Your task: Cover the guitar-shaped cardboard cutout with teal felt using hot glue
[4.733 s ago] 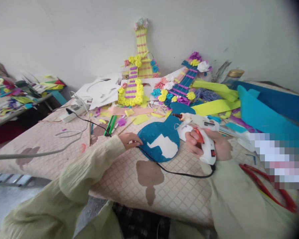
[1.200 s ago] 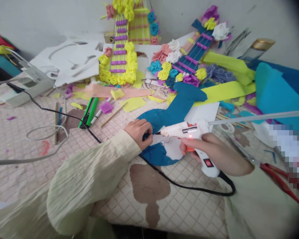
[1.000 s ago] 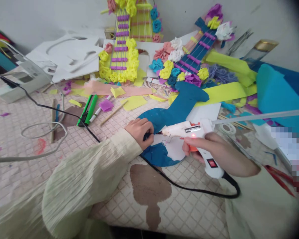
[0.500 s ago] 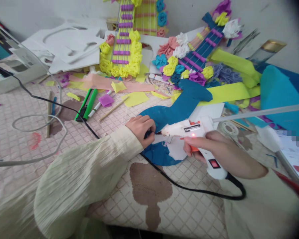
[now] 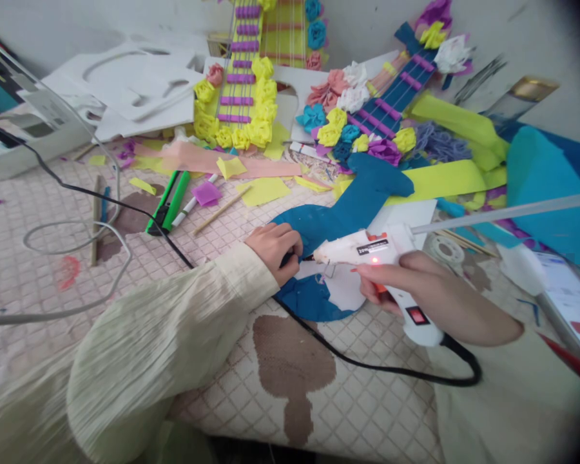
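Observation:
In my right hand [image 5: 430,290] is a white hot glue gun [image 5: 381,251] with its red light lit and a long glue stick [image 5: 512,211] sticking out the back. Its nozzle points left, close to the fingers of my left hand [image 5: 276,250]. Those fingers are curled and pinch the blue crepe paper [image 5: 309,296] on a guitar-shaped cutout. The cutout's blue-covered neck [image 5: 362,193] points up and to the right, while a white patch [image 5: 345,287] of its body shows bare under the gun. What exactly lies between the left fingertips is partly hidden.
A green utility knife [image 5: 169,203] and a wooden stick [image 5: 222,209] lie to the left. The gun's black cord [image 5: 367,368] loops across the quilted table cover. Behind stand a yellow paper guitar [image 5: 236,84] and a blue one [image 5: 386,106] with paper flowers. A tape roll [image 5: 445,250] and phone [image 5: 568,290] are at right.
Almost nothing differs. Both hands, the glue gun and the blue cutout hold nearly the same positions; the whole view has shifted very slightly.

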Available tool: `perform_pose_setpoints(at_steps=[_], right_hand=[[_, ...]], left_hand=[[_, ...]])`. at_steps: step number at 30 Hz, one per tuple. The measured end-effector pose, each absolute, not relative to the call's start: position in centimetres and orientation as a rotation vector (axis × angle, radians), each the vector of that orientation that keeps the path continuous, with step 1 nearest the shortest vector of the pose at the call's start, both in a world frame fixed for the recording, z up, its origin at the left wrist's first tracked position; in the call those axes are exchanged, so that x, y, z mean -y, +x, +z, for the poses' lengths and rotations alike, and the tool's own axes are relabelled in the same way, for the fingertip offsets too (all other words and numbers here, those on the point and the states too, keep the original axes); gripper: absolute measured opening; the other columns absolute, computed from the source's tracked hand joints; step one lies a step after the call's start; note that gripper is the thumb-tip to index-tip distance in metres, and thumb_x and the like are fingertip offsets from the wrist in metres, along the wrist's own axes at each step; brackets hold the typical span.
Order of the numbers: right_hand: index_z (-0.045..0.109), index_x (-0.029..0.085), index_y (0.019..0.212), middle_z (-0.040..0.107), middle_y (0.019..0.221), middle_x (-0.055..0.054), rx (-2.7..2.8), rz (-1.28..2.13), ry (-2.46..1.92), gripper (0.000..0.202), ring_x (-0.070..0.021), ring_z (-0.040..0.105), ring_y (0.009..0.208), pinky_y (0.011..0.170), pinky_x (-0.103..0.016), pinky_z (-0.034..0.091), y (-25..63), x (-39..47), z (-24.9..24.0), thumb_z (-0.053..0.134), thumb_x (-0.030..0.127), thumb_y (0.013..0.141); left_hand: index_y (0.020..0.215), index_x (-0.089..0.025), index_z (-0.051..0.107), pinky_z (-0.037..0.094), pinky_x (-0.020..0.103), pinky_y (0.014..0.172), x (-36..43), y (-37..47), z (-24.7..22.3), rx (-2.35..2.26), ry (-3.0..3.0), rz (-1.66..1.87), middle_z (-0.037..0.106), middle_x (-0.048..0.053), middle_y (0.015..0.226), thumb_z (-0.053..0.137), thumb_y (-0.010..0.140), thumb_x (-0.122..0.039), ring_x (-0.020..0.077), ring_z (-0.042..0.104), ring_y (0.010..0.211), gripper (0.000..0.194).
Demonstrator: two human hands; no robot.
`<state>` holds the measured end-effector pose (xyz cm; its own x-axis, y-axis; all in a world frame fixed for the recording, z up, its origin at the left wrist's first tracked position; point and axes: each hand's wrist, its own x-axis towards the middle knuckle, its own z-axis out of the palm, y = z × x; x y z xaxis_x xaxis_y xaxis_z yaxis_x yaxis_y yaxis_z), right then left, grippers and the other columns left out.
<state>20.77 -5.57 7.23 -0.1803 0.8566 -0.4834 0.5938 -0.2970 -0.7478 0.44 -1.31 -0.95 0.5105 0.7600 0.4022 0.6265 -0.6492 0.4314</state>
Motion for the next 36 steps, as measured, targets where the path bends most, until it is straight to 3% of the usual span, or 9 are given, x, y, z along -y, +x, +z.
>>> perform_pose_setpoints(at_steps=[8,22,36], right_hand=[[0.053,0.017,0.050,0.046,0.045,0.003,1.660,1.451,-1.904,0.040,-0.0085,0.043,0.044,0.040,-0.023,0.026,20.50,5.61,7.49,0.050,0.050,0.073],[0.047,0.019,0.048,0.049,0.048,0.001,1.651,1.301,-2.008,0.045,-0.0134,0.049,0.050,0.052,-0.026,0.037,20.55,6.23,7.14,0.049,0.058,0.069],[0.045,0.019,0.045,0.046,0.045,0.002,1.683,1.249,-2.038,0.047,-0.0133,0.047,0.047,0.048,-0.025,0.035,20.95,6.44,7.11,0.047,0.061,0.067]], left_hand=[[0.069,-0.016,0.056,0.042,0.027,0.066,1.24,0.27,-0.85,-1.159,2.536,0.799,0.054,0.003,0.070,0.044,0.067,-0.016,0.0131,0.048,0.064,0.012],[0.070,-0.016,0.057,0.043,0.027,0.066,1.17,0.18,-0.84,-1.140,2.540,0.794,0.054,0.003,0.070,0.045,0.068,-0.016,0.0128,0.049,0.064,0.012],[0.069,-0.015,0.056,0.042,0.027,0.064,1.13,0.13,-0.80,-1.118,2.539,0.796,0.054,0.003,0.070,0.044,0.069,-0.016,0.0126,0.049,0.063,0.012]])
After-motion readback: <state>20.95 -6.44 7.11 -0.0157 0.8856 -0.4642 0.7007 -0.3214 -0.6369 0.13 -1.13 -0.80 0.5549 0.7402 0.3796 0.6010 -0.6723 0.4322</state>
